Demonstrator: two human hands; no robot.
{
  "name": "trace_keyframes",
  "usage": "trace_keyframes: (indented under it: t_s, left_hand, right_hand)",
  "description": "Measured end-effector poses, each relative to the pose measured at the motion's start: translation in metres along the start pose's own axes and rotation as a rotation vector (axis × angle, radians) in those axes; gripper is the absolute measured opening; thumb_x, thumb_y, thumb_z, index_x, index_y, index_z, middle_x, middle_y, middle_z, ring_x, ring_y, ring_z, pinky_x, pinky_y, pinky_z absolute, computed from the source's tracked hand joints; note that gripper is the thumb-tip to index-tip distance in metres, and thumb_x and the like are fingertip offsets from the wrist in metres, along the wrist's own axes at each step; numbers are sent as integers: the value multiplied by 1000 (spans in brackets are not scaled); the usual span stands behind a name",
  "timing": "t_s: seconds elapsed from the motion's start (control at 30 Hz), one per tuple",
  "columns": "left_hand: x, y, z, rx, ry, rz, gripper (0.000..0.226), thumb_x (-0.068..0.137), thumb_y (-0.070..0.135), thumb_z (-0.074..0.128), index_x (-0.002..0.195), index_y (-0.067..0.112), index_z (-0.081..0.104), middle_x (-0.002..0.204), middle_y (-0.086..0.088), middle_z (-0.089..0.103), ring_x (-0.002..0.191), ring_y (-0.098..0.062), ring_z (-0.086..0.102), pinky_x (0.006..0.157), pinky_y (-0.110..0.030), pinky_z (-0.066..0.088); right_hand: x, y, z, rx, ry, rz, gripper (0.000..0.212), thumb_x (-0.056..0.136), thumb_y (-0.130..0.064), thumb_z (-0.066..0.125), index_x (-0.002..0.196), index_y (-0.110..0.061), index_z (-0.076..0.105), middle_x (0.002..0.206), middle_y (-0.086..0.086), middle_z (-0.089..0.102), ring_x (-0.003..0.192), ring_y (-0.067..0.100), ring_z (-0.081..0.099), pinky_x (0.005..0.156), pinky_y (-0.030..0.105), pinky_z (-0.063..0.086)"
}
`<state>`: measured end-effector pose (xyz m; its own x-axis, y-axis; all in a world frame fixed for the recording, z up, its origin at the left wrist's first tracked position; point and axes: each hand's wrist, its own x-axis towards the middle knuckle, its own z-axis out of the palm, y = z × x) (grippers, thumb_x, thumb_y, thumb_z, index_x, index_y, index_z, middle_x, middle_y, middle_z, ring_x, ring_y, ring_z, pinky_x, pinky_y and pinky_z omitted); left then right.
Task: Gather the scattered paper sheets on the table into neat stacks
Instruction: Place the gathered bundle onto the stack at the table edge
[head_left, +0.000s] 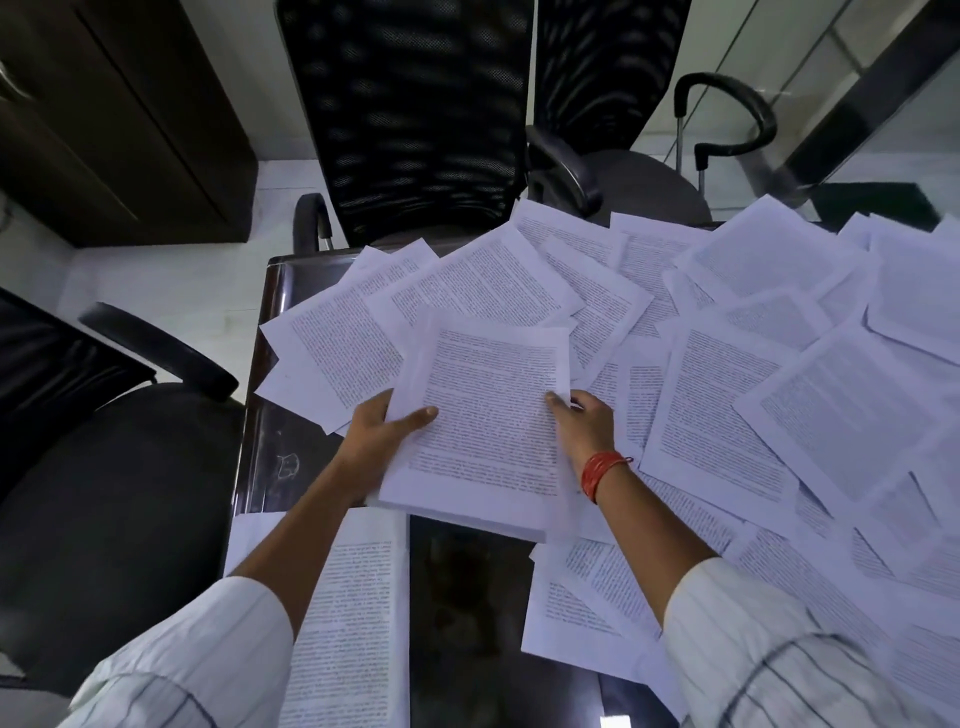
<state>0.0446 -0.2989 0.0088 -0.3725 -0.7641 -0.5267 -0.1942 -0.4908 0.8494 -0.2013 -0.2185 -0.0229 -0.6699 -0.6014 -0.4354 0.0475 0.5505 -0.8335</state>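
Paper sheets (717, 415): thin matt white paper, dense black print, some edges curled; spread from 12 to 5 o'clock. Held stack (483, 431): same matt paper, layered edge showing at its near side. Table (457, 597): dark, glossy, reflective top, smudged at 9 o'clock. Mesh chair (415, 114) at 12 o'clock: black woven mesh back, matt. Armrest (727, 104) at 1 o'clock: black plastic, slight sheen, on a shiny metal post. Chair (104, 467) at 9 o'clock: black seat, smooth leather-like look. Cabinet (119, 119) at 11 o'clock: dark brown wood finish, matt. Sleeves (753, 649): pale striped cloth. Thread band (602, 473) on the right wrist: red-orange thread.
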Motion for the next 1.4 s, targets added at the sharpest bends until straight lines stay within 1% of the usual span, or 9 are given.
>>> trace_keyframes:
  t_s: [0.3, 0.53, 0.67, 0.77, 0.93, 1.0, 1.13, 1.27, 1.4]
  left_hand:
    - [-5, 12, 8, -41, -160, -246, 25, 88, 4, 68, 107, 20, 67, 98, -5, 77, 90, -31, 73, 75, -43, 62]
    - [7, 10, -42, -236, 244, -119, 29, 80, -8, 68, 102, 10, 65, 102, -11, 68, 98, -35, 64, 77, -47, 56]
    - [18, 12, -82, -374, 377, -153, 48, 70, -3, 77, 114, 10, 65, 117, -15, 68, 106, -40, 64, 84, -55, 55]
    - [21, 14, -88, -376, 386, -173, 43, 75, 5, 76, 115, 14, 62, 113, -12, 67, 100, -35, 65, 67, -43, 55]
    - [24, 16, -87, -435, 377, -132, 40, 78, 9, 76, 111, 23, 60, 122, -11, 64, 113, -36, 60, 96, -58, 50]
    - [23, 13, -90, -454, 375, -153, 47, 75, 9, 78, 117, 23, 60, 126, -12, 63, 118, -38, 59, 98, -60, 49]
    - [8, 8, -91, -425, 392, -180, 29, 84, 4, 70, 105, 22, 58, 107, -7, 61, 103, -30, 59, 82, -45, 52]
    - [-7, -6, -103, -357, 353, -217, 36, 80, 0, 71, 113, 12, 62, 104, -13, 66, 86, -30, 64, 66, -39, 55]
    - [-16, -24, -102, -256, 277, -259, 31, 77, -11, 66, 105, 2, 69, 107, -24, 69, 85, -38, 68, 77, -49, 59]
  right_hand:
    - [-10, -10, 12, -107, -128, -104, 38, 99, -45, 48, 102, -8, 57, 89, -4, 59, 79, 12, 56, 76, 29, 41]
    - [16, -27, 34, -547, -57, -412, 56, 92, -43, 61, 132, -7, 48, 124, 13, 61, 117, 28, 56, 93, 37, 49]
    - [31, -38, 71, -908, -195, -612, 82, 87, -51, 65, 147, -7, 31, 154, 21, 32, 144, 37, 28, 115, 53, 31]
    - [30, -36, 100, -1121, -283, -576, 96, 86, -68, 49, 155, -15, 9, 164, 14, 2, 151, 34, 1, 121, 56, 6]
    - [27, -10, 116, -1177, -224, -523, 103, 77, -86, 31, 154, -20, 13, 165, 8, 4, 151, 33, 1, 113, 66, -4]
    - [25, -9, 114, -1197, -162, -545, 90, 82, -79, 33, 149, -20, 25, 161, 10, 20, 150, 34, 13, 111, 68, -3]
    - [21, -21, 101, -1250, -82, -571, 35, 97, -28, 49, 131, -19, 46, 131, 8, 57, 128, 28, 48, 115, 62, 19]
    - [30, -47, 72, -582, 82, -584, 27, 99, -10, 49, 122, -8, 63, 115, 15, 70, 109, 33, 65, 95, 46, 52]
    - [21, -53, 59, -396, -18, -988, 32, 91, 6, 57, 121, -3, 66, 118, 14, 69, 111, 26, 65, 97, 38, 54]
